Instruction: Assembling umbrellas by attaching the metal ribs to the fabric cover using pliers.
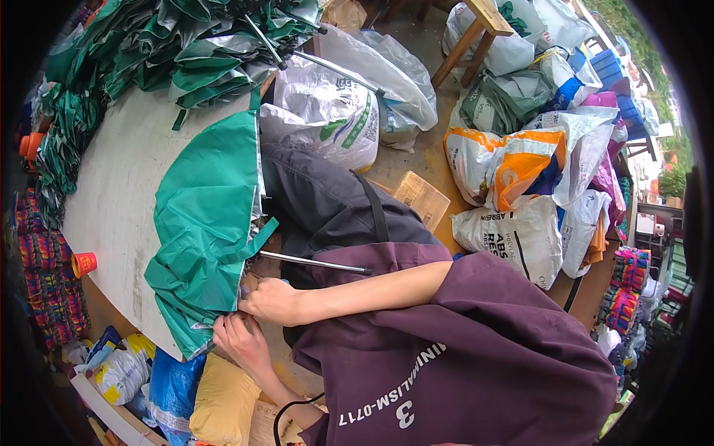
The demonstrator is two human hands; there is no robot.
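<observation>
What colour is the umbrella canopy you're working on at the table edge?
Green, with a silvery underside at its edge; the umbrella canopy shows best in the head view.

An umbrella workshop — heaped green canopies (186,52), stuffed sacks (513,238), worktable (119,178).

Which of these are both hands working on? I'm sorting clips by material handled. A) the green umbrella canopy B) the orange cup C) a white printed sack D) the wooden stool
A: the left hand and the right hand both grip the lower edge of the green umbrella canopy at the table's edge, while the orange cup stands apart, untouched.
</observation>
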